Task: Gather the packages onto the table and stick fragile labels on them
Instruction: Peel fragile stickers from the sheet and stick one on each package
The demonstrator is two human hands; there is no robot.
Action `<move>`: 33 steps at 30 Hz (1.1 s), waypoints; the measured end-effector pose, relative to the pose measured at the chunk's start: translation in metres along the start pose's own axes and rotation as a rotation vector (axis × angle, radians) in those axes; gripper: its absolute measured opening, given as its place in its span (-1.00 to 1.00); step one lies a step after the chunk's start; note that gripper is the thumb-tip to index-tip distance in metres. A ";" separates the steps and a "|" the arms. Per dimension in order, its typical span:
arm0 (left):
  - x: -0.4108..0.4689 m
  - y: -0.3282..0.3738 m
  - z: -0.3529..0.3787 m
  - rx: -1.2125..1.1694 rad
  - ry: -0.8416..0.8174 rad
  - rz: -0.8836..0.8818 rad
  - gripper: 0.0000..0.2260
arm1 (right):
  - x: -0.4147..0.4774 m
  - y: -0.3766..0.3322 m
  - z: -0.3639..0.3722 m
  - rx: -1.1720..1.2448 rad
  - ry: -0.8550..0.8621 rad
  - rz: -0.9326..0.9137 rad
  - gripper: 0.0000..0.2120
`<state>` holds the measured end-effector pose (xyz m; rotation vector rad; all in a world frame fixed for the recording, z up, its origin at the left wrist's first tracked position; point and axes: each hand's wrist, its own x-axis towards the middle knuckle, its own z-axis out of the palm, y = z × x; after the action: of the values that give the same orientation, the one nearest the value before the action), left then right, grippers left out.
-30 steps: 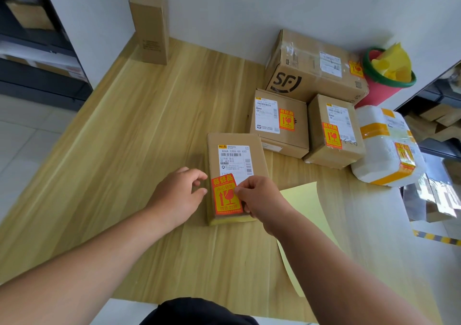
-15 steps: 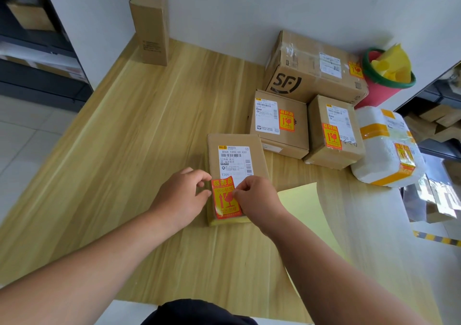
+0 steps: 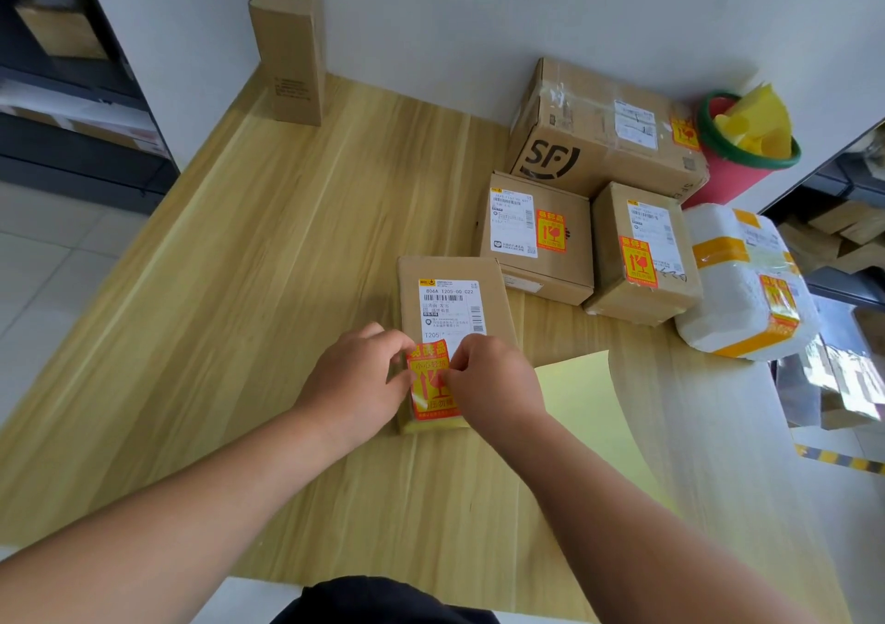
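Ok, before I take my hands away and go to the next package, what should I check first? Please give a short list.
1. Fragile label sits on the flat package: ok.
2. Its edges are pressed flat: cannot tell; the left hand and right hand pinch its sides and hide them.
3. Barcodes on the shipping label are uncovered: ok.
4. SF box, left small box, right small box and foam package each carry a red label: ok.
5. Tall box is labelled: not ok; no red label shows on its visible faces.
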<state>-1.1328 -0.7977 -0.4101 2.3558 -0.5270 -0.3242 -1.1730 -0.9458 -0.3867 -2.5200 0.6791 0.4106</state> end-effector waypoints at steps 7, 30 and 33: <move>-0.007 0.010 0.004 0.126 0.055 0.038 -0.78 | 0.000 0.011 -0.009 -0.120 0.124 -0.199 -0.69; -0.028 0.008 0.022 0.574 -0.063 0.060 -0.43 | 0.008 0.066 0.016 -0.411 0.080 -0.682 -0.41; -0.031 0.009 0.023 0.571 -0.101 0.038 -0.42 | 0.006 0.066 0.012 -0.391 0.029 -0.699 -0.33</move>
<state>-1.1714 -0.8031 -0.4178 2.8830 -0.7948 -0.3054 -1.2052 -0.9917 -0.4247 -2.9123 -0.3268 0.2634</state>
